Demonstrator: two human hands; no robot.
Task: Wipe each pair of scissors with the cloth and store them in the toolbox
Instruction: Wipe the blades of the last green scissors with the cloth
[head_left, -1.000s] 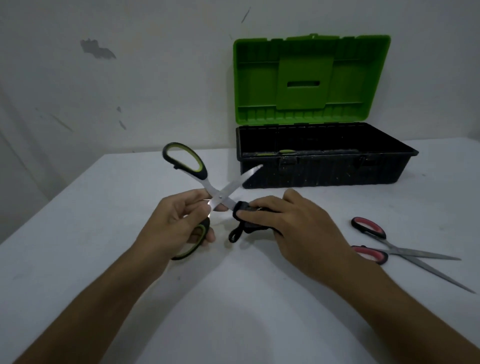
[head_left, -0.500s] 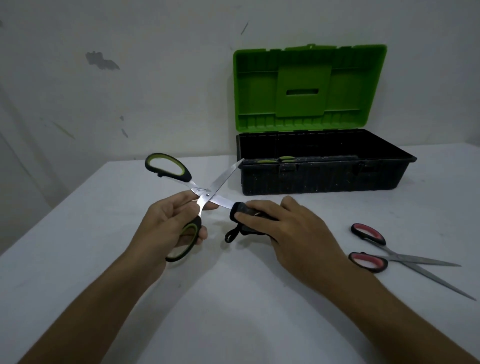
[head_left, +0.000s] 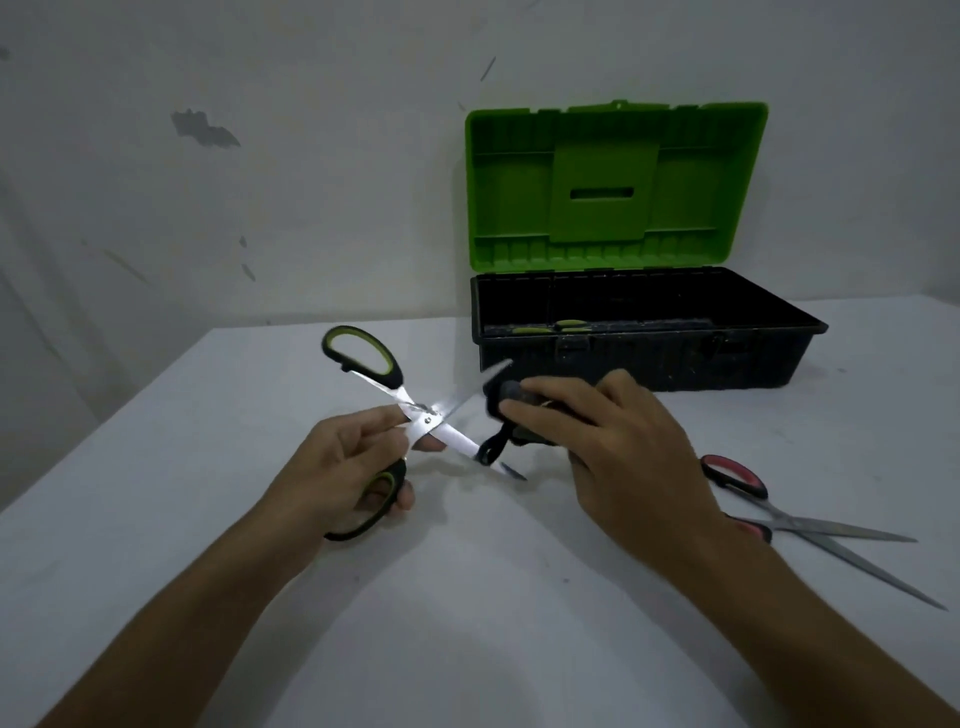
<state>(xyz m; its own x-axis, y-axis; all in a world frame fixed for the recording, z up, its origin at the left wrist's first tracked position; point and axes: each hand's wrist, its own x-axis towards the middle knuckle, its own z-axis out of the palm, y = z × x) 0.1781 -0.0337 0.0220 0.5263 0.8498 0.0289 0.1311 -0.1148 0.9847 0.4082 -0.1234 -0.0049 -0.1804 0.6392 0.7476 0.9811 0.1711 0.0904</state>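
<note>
The left hand (head_left: 343, 467) gripped the lower loop of the splayed green-and-black-handled steel scissors (head_left: 415, 415). Their blades fanned rightward into the dark cloth (head_left: 506, 415) bunched in the right hand (head_left: 618, 457), seemingly on the upper blade. The open green-lidded black plastic toolbox (head_left: 644, 358) stood behind, nearer the right hand; red-handled scissors (head_left: 779, 519) lay far right.

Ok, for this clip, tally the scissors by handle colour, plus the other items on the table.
Green-handled scissors: 2, one held open in the left hand at, one inside the toolbox at
Red-handled scissors: 1, lying open on the table
Dark cloth: 1, gripped by the right hand
Toolbox: 1, lid up
Total: 5
</note>
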